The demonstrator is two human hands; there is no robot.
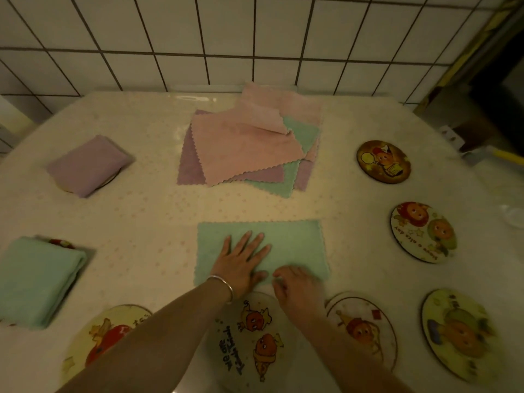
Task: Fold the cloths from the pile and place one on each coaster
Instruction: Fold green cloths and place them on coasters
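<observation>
Left hand (241, 262) presses flat on the green cloth (295, 245) near the counter's (147, 211) front edge; the blurred right hand (295, 282) seems to pinch its near hem.

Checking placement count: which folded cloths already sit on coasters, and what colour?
Two, both at left: the purple folded cloth farther back and the green folded cloth nearer. A coaster edge peeks from under each.

Eight coasters (383, 161), two folded cloths (88, 165), one pile (249, 146)
</observation>
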